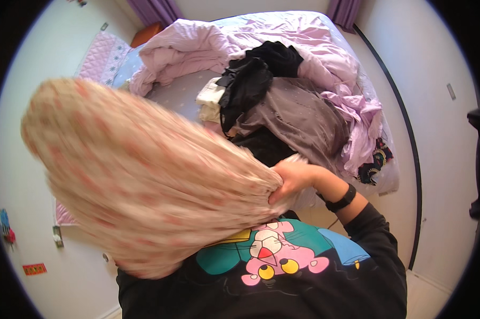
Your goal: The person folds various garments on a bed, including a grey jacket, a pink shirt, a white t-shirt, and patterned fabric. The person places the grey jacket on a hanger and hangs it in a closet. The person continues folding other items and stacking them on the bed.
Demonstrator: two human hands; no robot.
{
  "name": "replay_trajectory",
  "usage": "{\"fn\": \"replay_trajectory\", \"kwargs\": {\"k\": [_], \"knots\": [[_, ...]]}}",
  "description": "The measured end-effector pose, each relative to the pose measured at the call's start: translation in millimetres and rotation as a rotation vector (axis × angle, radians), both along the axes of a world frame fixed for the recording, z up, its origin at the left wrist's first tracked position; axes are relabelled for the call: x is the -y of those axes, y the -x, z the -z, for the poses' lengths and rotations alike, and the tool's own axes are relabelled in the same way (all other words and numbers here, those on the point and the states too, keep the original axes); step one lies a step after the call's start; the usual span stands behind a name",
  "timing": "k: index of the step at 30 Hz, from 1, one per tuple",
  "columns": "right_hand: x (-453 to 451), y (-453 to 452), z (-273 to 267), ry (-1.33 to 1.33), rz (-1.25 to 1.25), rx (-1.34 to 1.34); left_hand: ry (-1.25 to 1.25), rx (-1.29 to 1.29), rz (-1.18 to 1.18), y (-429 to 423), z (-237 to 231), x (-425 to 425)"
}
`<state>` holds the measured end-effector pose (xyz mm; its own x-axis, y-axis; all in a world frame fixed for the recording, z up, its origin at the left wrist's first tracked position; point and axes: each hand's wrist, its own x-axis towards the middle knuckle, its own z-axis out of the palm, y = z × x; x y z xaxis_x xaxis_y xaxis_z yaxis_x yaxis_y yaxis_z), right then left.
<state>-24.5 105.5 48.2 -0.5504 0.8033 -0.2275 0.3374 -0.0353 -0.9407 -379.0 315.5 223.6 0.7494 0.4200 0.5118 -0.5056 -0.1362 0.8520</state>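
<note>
My right hand (294, 179), with a black band on its wrist, is closed on the gathered end of a cream cloth garment (144, 171) with a reddish print. The garment spreads out to the left, blurred by motion, in front of my torso and part of the bed. My left hand is out of view; the cloth covers the left side. Beyond my right hand, on the bed, lie a greyish-brown cloth (300, 115), black garments (250, 83) and folded white cloth (210, 99).
A rumpled pink quilt (196, 44) covers the bed's far part. At its right side are a lilac cloth (359, 123) and a dark patterned cloth (375, 163). White walls (435, 99) stand at both sides, with purple curtains (154, 12) at the back.
</note>
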Motion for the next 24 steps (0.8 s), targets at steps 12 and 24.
{"fn": "replay_trajectory", "kwargs": {"k": [12, 24], "knots": [[-52, 79, -46, -0.636, 0.233, -0.169, -0.367, -0.913, 0.139, -22, 46, 76], [11, 91, -86, -0.373, 1.070, -0.596, -0.465, -0.740, -0.060, 61, 71, 37]]}}
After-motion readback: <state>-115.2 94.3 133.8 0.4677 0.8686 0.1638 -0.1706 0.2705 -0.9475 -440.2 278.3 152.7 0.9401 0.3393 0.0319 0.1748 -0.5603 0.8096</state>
